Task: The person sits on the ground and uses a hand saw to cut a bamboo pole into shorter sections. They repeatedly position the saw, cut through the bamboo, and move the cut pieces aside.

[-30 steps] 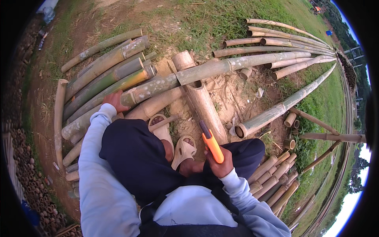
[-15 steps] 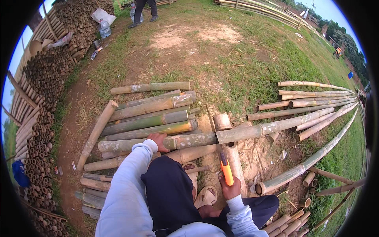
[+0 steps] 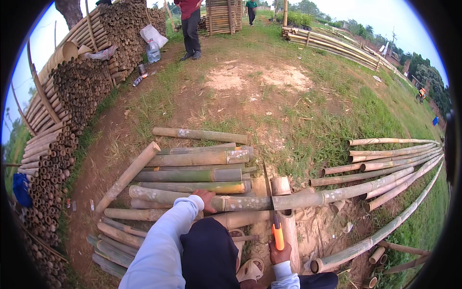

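Note:
My left hand presses down on a long bamboo pole that lies across a thicker bamboo log. My right hand is closed on the orange handle of a hand saw. The saw's thin blade stands on the long pole just left of the log's cut end. My knee in dark trousers is between my arms.
Cut bamboo lengths lie in a row beyond my left hand. More long poles fan out to the right. A tall stack of bamboo lines the left side. A person stands far ahead on the grass, beside a water bottle.
My head has lifted, so the view now reaches far across the yard. The saw has gone from lying over my lap to standing on the long pole.

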### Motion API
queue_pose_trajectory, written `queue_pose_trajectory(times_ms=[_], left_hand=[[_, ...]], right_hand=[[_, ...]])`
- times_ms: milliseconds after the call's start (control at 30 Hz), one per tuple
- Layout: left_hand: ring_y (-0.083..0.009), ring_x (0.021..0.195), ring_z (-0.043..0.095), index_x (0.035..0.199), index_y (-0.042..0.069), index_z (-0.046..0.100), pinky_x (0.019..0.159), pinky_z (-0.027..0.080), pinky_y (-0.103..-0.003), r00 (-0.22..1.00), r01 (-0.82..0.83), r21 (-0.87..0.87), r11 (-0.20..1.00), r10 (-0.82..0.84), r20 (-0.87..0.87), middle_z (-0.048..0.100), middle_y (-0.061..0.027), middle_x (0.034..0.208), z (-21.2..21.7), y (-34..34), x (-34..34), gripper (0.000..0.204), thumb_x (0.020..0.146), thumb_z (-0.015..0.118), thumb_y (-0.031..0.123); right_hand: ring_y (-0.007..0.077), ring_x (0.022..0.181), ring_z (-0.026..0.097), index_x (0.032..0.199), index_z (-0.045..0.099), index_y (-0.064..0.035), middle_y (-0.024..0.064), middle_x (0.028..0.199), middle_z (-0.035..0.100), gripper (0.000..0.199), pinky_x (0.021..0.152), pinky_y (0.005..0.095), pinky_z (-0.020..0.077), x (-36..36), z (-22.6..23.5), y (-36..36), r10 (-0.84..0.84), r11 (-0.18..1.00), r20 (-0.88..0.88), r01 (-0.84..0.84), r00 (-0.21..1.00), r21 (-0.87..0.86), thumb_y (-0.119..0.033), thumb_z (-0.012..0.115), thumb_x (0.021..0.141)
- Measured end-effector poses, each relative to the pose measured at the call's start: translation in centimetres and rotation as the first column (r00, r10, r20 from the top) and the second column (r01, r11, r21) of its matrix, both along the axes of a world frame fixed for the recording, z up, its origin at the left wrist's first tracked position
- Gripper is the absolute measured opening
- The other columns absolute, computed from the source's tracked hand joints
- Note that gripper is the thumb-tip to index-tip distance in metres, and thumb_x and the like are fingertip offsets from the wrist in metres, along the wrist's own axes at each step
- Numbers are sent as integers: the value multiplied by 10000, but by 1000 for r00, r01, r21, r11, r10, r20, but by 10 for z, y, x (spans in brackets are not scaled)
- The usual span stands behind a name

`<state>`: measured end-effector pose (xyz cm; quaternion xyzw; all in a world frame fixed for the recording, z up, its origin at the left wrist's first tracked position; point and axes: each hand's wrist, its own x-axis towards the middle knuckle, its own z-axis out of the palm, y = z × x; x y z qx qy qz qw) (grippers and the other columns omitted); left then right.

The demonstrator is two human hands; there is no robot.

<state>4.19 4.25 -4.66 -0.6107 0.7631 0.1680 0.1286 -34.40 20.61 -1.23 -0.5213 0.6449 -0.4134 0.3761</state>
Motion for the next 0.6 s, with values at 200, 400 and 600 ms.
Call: queue_pose_trajectory(times_ms=[200, 400, 600], left_hand=[[-407, 1206, 617, 1366, 115, 558, 1029, 457, -524, 1000, -4, -9, 1000, 5, 17, 670, -212, 1247, 3, -3, -10, 921, 674, 786, 679], [-398, 1188, 632, 1338, 107, 585, 1014, 469, -528, 999, -24, 57, 998, 23, 27, 671, -207, 1259, -7, 1, 1, 892, 666, 799, 653], [-376, 1256, 595, 1353, 105, 564, 1068, 430, -501, 1000, -6, 12, 1000, 5, 26, 655, -196, 1299, 5, -3, -6, 887, 690, 800, 645]], right_hand=[[398, 655, 672, 859, 660, 35, 235, 702, 647, 199, 618, 455, 508, -9, -20, -4, -31, 998, -74, 26, 997, -65, -149, 733, 838], [420, 646, 660, 802, 648, 33, 236, 672, 633, 222, 607, 485, 493, -3, -26, -2, -24, 1000, -63, 23, 998, -19, -170, 732, 837], [396, 648, 671, 787, 652, 15, 228, 662, 630, 206, 611, 465, 508, -5, -22, -3, -69, 991, 29, 72, 997, -109, -160, 744, 844]])
